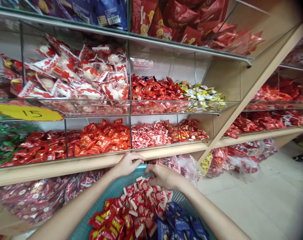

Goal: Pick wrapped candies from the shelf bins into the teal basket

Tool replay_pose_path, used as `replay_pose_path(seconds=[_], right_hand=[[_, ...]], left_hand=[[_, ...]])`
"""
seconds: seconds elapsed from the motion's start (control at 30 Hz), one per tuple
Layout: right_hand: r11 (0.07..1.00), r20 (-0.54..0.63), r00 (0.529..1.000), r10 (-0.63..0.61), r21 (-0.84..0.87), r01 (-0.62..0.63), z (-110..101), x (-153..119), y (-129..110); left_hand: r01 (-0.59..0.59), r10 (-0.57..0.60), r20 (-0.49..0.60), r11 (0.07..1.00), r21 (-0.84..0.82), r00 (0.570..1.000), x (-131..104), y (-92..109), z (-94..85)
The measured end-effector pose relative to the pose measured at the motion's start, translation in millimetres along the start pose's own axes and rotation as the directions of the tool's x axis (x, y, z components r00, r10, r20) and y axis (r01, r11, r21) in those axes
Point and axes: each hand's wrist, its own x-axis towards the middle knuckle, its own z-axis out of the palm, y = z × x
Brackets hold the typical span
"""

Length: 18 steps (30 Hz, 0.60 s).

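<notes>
A teal mesh plastic basket (97,203) is below me, filled with wrapped candies. Red candies with yellow lettering (113,223) lie on its left, red-and-white candies (141,203) in the middle and dark blue packets (181,221) on the right. My left hand (128,164) is at the far rim, by the wooden shelf edge, its fingers stretched to the right and the thumb apart. My right hand (162,176) reaches over the far right rim, fingers loosely bent and apart above the red-and-white candies. Its fingertips are partly hidden.
Glass-fronted shelves hold orange-red candies (103,136), small red-and-white candies (151,133) and large white-and-red packs (78,75). A yellow tag (27,112) reads 15. Bagged stock (36,196) sits under the wooden ledge (91,164). Tiled floor (241,200) lies right.
</notes>
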Motion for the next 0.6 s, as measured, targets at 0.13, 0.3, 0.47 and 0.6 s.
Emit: replay_pose_path(seconds=[0.13, 0.3, 0.47, 0.6], right_hand=[[0.991, -0.172, 0.977, -0.130, -0.018, 0.129, -2, 4, -7], [0.964, -0.534, 0.836, -0.124, 0.135, 0.229, -11, 8, -8], [0.984, -0.815, 0.558, -0.157, -0.084, 0.154, -25, 9, 7], [0.975, -0.793, 0.575, -0.201, -0.217, 0.042, -25, 11, 12]], left_hand=[[-0.002, 0.003, 0.012, 1.000, -0.023, 1.000, 1, 1, -0.9], [-0.021, 0.022, 0.022, 1.000, -0.023, 1.000, 3, 1, -0.9], [-0.002, 0.002, 0.030, 1.000, -0.016, 1.000, 2, 0, -1.0], [0.006, -0.006, 0.035, 1.000, -0.020, 0.999, 2, 1, -1.1]])
